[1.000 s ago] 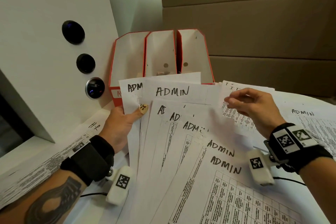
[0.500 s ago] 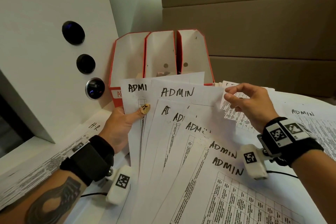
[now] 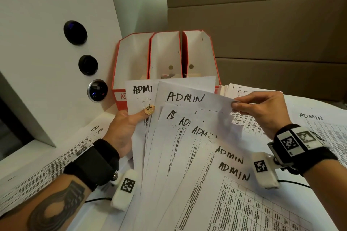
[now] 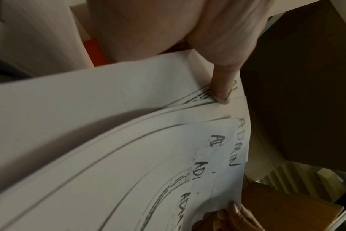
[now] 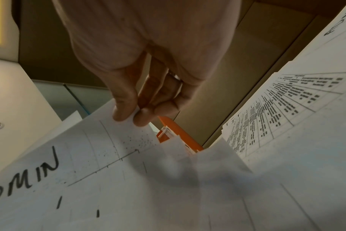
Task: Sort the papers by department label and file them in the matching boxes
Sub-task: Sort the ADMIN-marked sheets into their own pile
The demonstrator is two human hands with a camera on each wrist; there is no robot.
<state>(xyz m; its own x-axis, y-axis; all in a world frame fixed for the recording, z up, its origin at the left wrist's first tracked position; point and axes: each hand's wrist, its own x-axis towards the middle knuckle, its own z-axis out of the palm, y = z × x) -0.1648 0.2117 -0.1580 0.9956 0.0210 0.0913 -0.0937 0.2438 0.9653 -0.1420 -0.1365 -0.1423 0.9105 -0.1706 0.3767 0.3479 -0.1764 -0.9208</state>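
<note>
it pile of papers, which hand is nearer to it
Right. The right hand hovers just over the IT pile, pinching an ADMIN sheet; the left hand grips the fan's far side.

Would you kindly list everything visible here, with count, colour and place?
ADMIN sheets: at least six, white, fanned between both hands.
File boxes: three, red with white insides, side by side behind the fan.
IT stack: one, white, behind the right hand.
HR sheet: one, white, flat under the left forearm.
Loose ADMIN sheet: one, white, far right on the table.
White panel: one, with three dark round fittings, left.
Left hand: thumb pressing the fan's left side.
Right hand: pinching the corner of one ADMIN sheet; wrist cameras on both.
</note>
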